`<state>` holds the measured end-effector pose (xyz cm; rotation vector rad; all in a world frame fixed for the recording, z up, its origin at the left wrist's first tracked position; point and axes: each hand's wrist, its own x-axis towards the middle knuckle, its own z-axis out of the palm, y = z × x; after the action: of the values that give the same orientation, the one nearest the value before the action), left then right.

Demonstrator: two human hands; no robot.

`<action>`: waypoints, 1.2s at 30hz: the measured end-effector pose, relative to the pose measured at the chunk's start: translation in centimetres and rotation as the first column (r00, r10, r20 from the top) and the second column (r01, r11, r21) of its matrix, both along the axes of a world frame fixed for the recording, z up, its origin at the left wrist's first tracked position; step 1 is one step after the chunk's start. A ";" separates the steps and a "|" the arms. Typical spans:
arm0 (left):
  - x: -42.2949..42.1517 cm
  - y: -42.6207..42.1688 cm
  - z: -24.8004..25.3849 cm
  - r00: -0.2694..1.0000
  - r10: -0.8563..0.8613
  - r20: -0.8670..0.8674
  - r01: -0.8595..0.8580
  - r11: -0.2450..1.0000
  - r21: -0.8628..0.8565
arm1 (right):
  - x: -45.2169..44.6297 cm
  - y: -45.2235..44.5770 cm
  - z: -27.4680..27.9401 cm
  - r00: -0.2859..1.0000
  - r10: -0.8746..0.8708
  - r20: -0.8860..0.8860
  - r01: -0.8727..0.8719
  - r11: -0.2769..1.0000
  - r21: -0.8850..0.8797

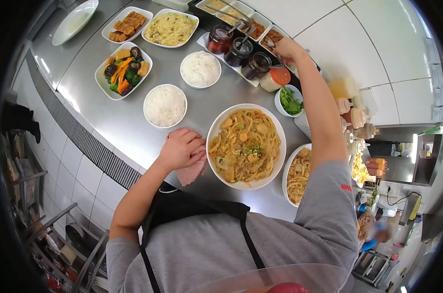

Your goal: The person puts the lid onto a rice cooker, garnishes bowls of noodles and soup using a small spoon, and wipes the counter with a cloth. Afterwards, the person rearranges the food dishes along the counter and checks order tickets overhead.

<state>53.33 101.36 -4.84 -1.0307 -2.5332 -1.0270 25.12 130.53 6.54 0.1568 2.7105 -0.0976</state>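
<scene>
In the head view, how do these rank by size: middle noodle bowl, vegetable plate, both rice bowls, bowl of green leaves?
1. Middle noodle bowl
2. Vegetable plate
3. Lower rice bowl, upper rice bowl: too alike to rank
4. Leaf bowl

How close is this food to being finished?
Already done, it seems: the yellow-brown noodles fill the large round white bowl, with chopped green garnish near the centre.
In hand: the right hand reaches to the white tray of reddish-brown topping; the left hand rests on a pink cloth.
Perhaps left: adding that topping, as the right hand is away from the bowl.
</scene>
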 end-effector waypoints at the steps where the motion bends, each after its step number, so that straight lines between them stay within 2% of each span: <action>1: 0.0 0.1 0.0 1.000 0.000 -0.002 0.000 1.000 -0.002 | -0.1 0.0 0.7 1.000 0.002 0.000 -0.002 1.000 0.003; 4: 0.0 0.1 -0.2 1.000 -0.002 0.005 0.002 1.000 -0.009 | -0.6 1.1 2.1 0.996 -0.088 -0.021 0.087 0.995 -0.043; 5: 0.0 0.1 -0.3 1.000 -0.005 0.006 0.005 1.000 -0.009 | -1.4 1.6 2.6 0.979 0.138 -0.152 -0.112 0.980 0.165; 6: 0.0 0.1 -0.3 1.000 -0.004 0.012 0.004 1.000 -0.012 | -1.8 2.0 3.0 0.899 0.375 -0.228 -0.270 0.882 0.386; 8: -0.1 0.1 -0.4 1.000 -0.005 0.014 0.005 1.000 -0.016 | 1.0 -1.3 5.5 0.905 0.332 -0.266 -0.207 0.891 0.405; 10: 0.0 0.1 -0.4 1.000 -0.003 0.010 0.004 1.000 -0.005 | 1.3 -2.6 5.7 0.933 0.351 -0.079 -0.272 0.831 0.486; 14: -0.1 0.0 -0.3 1.000 0.001 0.013 -0.001 1.000 0.001 | -3.6 0.3 0.3 0.939 0.343 -0.007 -0.309 0.855 0.417; 15: 0.0 0.0 0.0 1.000 0.003 0.019 -0.002 1.000 -0.009 | -3.6 0.7 -0.1 0.826 0.554 0.101 -0.520 0.683 0.513; 16: 0.1 0.1 0.1 1.000 0.003 0.025 -0.002 1.000 -0.018 | -3.6 1.1 -0.4 0.663 0.712 0.232 -0.685 0.453 0.570; 17: 0.0 0.1 0.0 1.000 0.002 0.025 -0.001 1.000 -0.017 | -3.3 1.6 -1.1 0.664 0.711 0.233 -0.685 0.453 0.571; 18: 0.0 0.1 -0.1 1.000 -0.002 0.021 0.002 1.000 -0.010 | -1.4 1.3 -1.2 0.837 0.538 -0.097 -0.475 0.803 0.361; 19: -0.1 0.1 -0.2 1.000 -0.005 0.018 0.005 1.000 -0.005 | -0.5 1.3 -1.4 0.918 0.213 -0.335 -0.220 0.975 0.018; 20: 0.0 0.1 -0.2 1.000 -0.007 0.021 0.007 1.000 -0.005 | -0.7 2.1 -2.3 0.919 0.210 -0.332 -0.217 0.976 0.017; 22: 0.0 0.1 0.1 1.000 0.006 0.026 -0.005 0.999 -0.046 | -1.1 4.1 -4.5 0.923 -0.055 -0.381 -0.110 0.911 -0.397; 23: 0.1 0.1 0.0 1.000 0.002 0.028 -0.001 0.999 -0.046 | -0.7 4.6 -4.5 0.923 -0.059 -0.379 -0.105 0.912 -0.397; 24: 0.1 0.2 -0.1 1.000 0.000 0.021 0.000 1.000 -0.028 | 1.1 4.0 -3.0 0.934 -0.250 -0.257 0.062 0.818 -0.571; 25: 0.0 0.2 -0.2 1.000 -0.001 0.013 0.001 1.000 -0.009 | 2.2 3.6 -1.9 0.906 -0.411 -0.103 0.225 0.672 -0.706; 29: 0.0 0.2 -0.2 1.000 -0.013 0.010 0.013 1.000 -0.006 | 3.4 4.0 -1.4 0.867 -0.488 -0.105 0.254 0.613 -0.748; 32: 0.2 0.2 -0.1 1.000 0.012 0.018 -0.011 0.999 -0.038 | 3.8 4.8 -1.5 0.867 -0.467 -0.175 0.178 0.617 -0.766; 36: 0.3 0.3 0.0 1.000 0.012 0.015 -0.011 0.999 -0.048 | 4.9 5.2 -0.9 0.859 -0.468 -0.206 0.099 0.546 -0.832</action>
<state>53.59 101.61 -4.81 -1.0236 -2.5852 -0.9793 30.02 135.70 5.65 0.3413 2.6807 -1.6110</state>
